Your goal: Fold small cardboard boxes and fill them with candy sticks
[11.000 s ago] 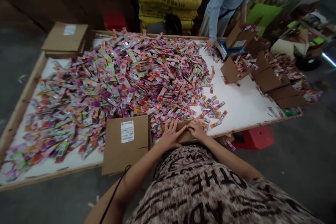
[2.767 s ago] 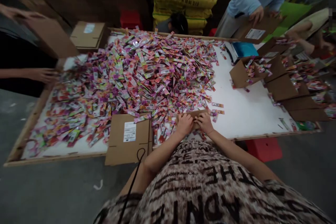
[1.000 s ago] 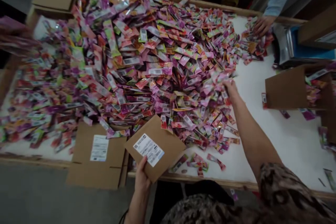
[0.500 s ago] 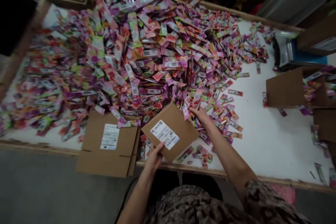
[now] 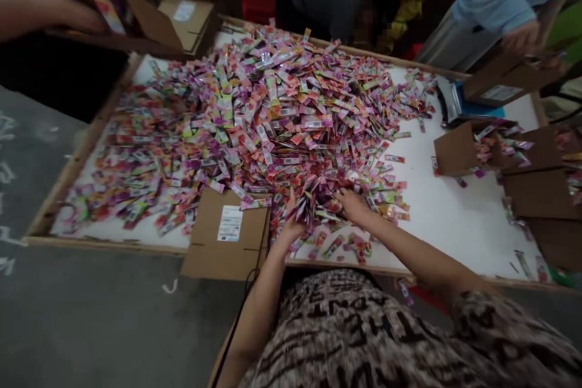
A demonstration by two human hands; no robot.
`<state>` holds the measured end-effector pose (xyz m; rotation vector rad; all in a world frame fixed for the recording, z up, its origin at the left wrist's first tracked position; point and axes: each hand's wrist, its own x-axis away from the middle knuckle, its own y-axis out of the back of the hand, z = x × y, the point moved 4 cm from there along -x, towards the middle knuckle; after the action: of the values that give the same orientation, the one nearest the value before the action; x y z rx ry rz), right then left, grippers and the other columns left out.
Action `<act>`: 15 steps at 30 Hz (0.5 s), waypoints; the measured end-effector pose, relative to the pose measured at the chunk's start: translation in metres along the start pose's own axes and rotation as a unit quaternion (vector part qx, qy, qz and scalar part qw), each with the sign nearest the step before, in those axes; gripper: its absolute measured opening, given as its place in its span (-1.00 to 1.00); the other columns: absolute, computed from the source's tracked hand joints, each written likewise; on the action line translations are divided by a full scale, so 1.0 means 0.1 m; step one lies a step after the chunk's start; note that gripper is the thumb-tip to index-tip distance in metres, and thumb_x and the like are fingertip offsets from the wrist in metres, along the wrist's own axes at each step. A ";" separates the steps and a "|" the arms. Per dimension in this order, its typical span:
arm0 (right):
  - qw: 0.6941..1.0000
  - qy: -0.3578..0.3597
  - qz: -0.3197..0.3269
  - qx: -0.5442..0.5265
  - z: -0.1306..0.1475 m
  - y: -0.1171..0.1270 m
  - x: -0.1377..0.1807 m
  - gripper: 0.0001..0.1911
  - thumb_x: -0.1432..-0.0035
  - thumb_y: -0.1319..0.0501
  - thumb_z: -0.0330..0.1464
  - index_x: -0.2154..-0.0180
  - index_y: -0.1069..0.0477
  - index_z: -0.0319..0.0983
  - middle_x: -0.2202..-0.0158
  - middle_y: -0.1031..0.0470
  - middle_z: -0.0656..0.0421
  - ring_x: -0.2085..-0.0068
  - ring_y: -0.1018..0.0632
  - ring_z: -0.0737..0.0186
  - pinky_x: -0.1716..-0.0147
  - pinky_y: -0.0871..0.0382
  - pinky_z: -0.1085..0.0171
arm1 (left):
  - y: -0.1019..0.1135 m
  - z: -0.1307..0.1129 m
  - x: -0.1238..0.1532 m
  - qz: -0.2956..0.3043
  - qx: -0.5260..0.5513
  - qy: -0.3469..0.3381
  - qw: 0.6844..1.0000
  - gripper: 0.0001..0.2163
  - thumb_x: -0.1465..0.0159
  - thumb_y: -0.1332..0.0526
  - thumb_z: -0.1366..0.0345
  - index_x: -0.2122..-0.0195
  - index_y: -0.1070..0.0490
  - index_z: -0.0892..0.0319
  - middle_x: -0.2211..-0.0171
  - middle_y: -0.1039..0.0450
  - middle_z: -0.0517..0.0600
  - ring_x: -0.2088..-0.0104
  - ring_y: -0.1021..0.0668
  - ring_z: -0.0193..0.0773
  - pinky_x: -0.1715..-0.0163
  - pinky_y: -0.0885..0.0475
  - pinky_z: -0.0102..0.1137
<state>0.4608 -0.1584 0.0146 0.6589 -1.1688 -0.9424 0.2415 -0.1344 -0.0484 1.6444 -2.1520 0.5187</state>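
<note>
A large heap of small, colourful stick sachets (image 5: 282,103) in pink, purple, green and orange covers much of the white tabletop. My left hand (image 5: 291,224) is at the near side of the heap, thumb up, closed around a bunch of sachets (image 5: 309,203) standing on edge. To its right, my right hand (image 5: 357,206) reaches into the heap; its fingertips are partly hidden among sachets. Beside my left hand, a flat brown cardboard box (image 5: 250,236) with a white label (image 5: 230,223) overhangs the table's front edge, and a few sachets rest on its far edge.
Open cartons (image 5: 459,148) holding sachets stand at the right. There, another person's hand (image 5: 522,36) touches a labelled carton (image 5: 500,88). At upper left, another person's arm (image 5: 50,12) is beside an open carton (image 5: 150,21) with sachets. A wooden rim (image 5: 109,242) borders the table.
The labelled cardboard box my hands held is out of them. My left hand now grips sachets, and my right hand is in the heap. Another person's arm and carton have appeared at upper left.
</note>
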 end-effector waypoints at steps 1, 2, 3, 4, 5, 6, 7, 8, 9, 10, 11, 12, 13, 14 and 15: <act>1.000 -0.009 0.020 0.016 0.07 0.00 -0.02 -0.47 -0.18 -0.32 -0.42 -0.20 -0.44 -0.22 -0.07 -0.46 -0.09 -0.03 -0.55 -0.05 0.04 -0.44 0.18 | 0.04 -0.20 0.04 0.034 -0.082 -0.067 0.994 -0.16 0.14 -0.59 0.24 -0.24 -0.44 0.14 -0.15 -0.44 0.23 -0.24 -0.41 0.18 -0.23 -0.33 -0.04; 0.999 -0.016 0.039 0.021 0.13 0.03 -0.01 -0.46 -0.17 -0.33 -0.42 -0.20 -0.44 -0.26 -0.06 -0.46 -0.12 -0.03 -0.55 -0.07 0.03 -0.44 0.17 | 0.05 -0.39 0.07 0.073 -0.165 -0.133 0.975 -0.08 0.14 -0.59 0.18 -0.31 -0.37 0.11 -0.22 -0.35 0.24 -0.29 -0.35 0.19 -0.28 -0.27 -0.03; 0.998 -0.015 0.055 0.019 0.17 0.09 0.02 -0.42 -0.13 -0.37 -0.41 -0.20 -0.44 -0.30 -0.07 -0.46 -0.15 -0.03 -0.55 -0.10 0.01 -0.44 0.15 | 0.03 -0.55 0.11 0.109 -0.237 -0.187 0.947 -0.02 0.12 -0.59 0.13 -0.36 -0.31 0.09 -0.27 -0.28 0.24 -0.31 -0.31 0.20 -0.31 -0.21 -0.02; 0.998 -0.004 0.065 0.012 0.19 0.17 0.08 -0.36 -0.08 -0.42 -0.39 -0.21 -0.43 -0.32 -0.09 -0.45 -0.17 -0.06 -0.53 -0.14 -0.03 -0.43 0.11 | 0.01 -0.68 0.14 0.135 -0.291 -0.222 0.921 0.00 0.09 -0.58 0.08 -0.40 -0.27 0.07 -0.29 -0.24 0.24 -0.32 -0.29 0.20 -0.33 -0.17 -0.01; 0.998 0.016 0.061 0.003 0.18 0.28 0.18 -0.28 -0.02 -0.47 -0.38 -0.23 -0.42 -0.31 -0.15 -0.43 -0.18 -0.12 -0.50 -0.19 -0.09 -0.41 0.06 | -0.02 -0.78 0.16 0.152 -0.330 -0.243 0.900 -0.02 0.04 -0.56 0.05 -0.42 -0.23 0.05 -0.29 -0.23 0.23 -0.32 -0.28 0.20 -0.33 -0.15 -0.02; 0.998 0.038 0.040 -0.008 0.14 0.39 0.31 -0.21 0.02 -0.50 -0.37 -0.26 -0.39 -0.25 -0.22 -0.38 -0.16 -0.19 -0.45 -0.23 -0.16 -0.36 0.00 | -0.04 -0.86 0.17 0.164 -0.356 -0.251 0.885 -0.05 -0.02 -0.53 0.03 -0.43 -0.20 0.03 -0.27 -0.23 0.22 -0.31 -0.29 0.18 -0.32 -0.17 -0.04; 0.998 0.053 0.002 -0.021 0.06 0.51 0.46 -0.16 0.03 -0.52 -0.35 -0.29 -0.36 -0.16 -0.30 -0.32 -0.11 -0.27 -0.38 -0.26 -0.23 -0.28 -0.06 | -0.06 -0.92 0.18 0.172 -0.373 -0.250 0.877 -0.07 -0.07 -0.50 0.03 -0.45 -0.17 0.00 -0.26 -0.24 0.21 -0.30 -0.32 0.16 -0.31 -0.20 -0.07; 0.997 0.053 -0.048 -0.037 -0.05 0.60 0.62 -0.12 0.01 -0.52 -0.32 -0.33 -0.31 -0.07 -0.36 -0.25 -0.05 -0.34 -0.29 -0.29 -0.28 -0.20 -0.12 | -0.08 -0.96 0.18 0.176 -0.385 -0.244 0.872 -0.08 -0.11 -0.48 0.03 -0.46 -0.13 -0.03 -0.25 -0.25 0.19 -0.28 -0.35 0.15 -0.28 -0.24 -0.09; 0.993 0.030 -0.101 -0.056 -0.20 0.66 0.78 -0.10 -0.02 -0.51 -0.28 -0.36 -0.25 -0.02 -0.40 -0.19 -0.02 -0.38 -0.22 -0.30 -0.32 -0.13 -0.18 | -0.10 -0.98 0.18 0.178 -0.394 -0.237 0.870 -0.06 -0.12 -0.47 0.03 -0.48 -0.07 -0.06 -0.25 -0.24 0.18 -0.27 -0.37 0.15 -0.25 -0.28 -0.11; 0.986 -0.017 -0.147 -0.080 -0.36 0.67 0.92 -0.06 -0.04 -0.50 -0.23 -0.39 -0.19 -0.02 -0.42 -0.16 -0.03 -0.40 -0.18 -0.32 -0.32 -0.10 -0.21 | -0.12 -1.00 0.18 0.176 -0.402 -0.231 0.868 -0.04 -0.13 -0.47 0.03 -0.50 -0.01 -0.08 -0.25 -0.24 0.18 -0.26 -0.39 0.16 -0.23 -0.30 -0.12; 0.975 -0.078 -0.179 -0.110 -0.51 0.64 1.03 -0.02 -0.04 -0.50 -0.20 -0.42 -0.13 -0.07 -0.41 -0.16 -0.09 -0.39 -0.19 -0.35 -0.30 -0.12 -0.24 | -0.16 -1.01 0.17 0.174 -0.413 -0.226 0.865 -0.02 -0.14 -0.47 0.05 -0.50 0.03 -0.07 -0.26 -0.23 0.19 -0.25 -0.41 0.18 -0.21 -0.33 -0.12; 0.960 -0.136 -0.198 -0.141 -0.62 0.56 1.09 0.02 -0.04 -0.49 -0.18 -0.43 -0.09 -0.13 -0.38 -0.20 -0.14 -0.37 -0.23 -0.36 -0.27 -0.18 -0.24 | -0.20 -1.02 0.15 0.173 -0.429 -0.222 0.858 -0.02 -0.15 -0.47 0.06 -0.51 0.05 -0.03 -0.27 -0.22 0.22 -0.23 -0.42 0.21 -0.19 -0.35 -0.11; 0.948 -0.173 -0.207 -0.170 -0.67 0.46 1.11 0.02 -0.06 -0.48 -0.19 -0.43 -0.07 -0.18 -0.35 -0.24 -0.17 -0.34 -0.28 -0.34 -0.25 -0.23 -0.23 | -0.26 -1.01 0.13 0.175 -0.450 -0.219 0.848 -0.05 -0.16 -0.46 0.09 -0.50 0.03 0.02 -0.28 -0.21 0.26 -0.21 -0.44 0.23 -0.17 -0.37 -0.11; 0.942 -0.180 -0.208 -0.194 -0.65 0.34 1.07 -0.03 -0.10 -0.44 -0.22 -0.42 -0.06 -0.21 -0.32 -0.28 -0.17 -0.31 -0.33 -0.29 -0.24 -0.27 -0.19 | -0.34 -0.99 0.09 0.183 -0.476 -0.215 0.833 -0.11 -0.19 -0.44 0.12 -0.48 -0.02 0.08 -0.27 -0.22 0.29 -0.18 -0.47 0.24 -0.15 -0.38 -0.11; 0.943 -0.163 -0.202 -0.207 -0.57 0.23 0.98 -0.13 -0.15 -0.39 -0.27 -0.40 -0.10 -0.22 -0.29 -0.32 -0.15 -0.29 -0.37 -0.22 -0.23 -0.30 -0.14 | -0.44 -0.97 0.06 0.198 -0.505 -0.211 0.813 -0.20 -0.22 -0.41 0.17 -0.44 -0.10 0.14 -0.25 -0.24 0.33 -0.14 -0.50 0.23 -0.13 -0.39 -0.11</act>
<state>0.5315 -0.2356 0.0630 0.4096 -1.0880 -1.6440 0.2896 -0.1011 0.0403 0.7256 -2.3727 -0.8763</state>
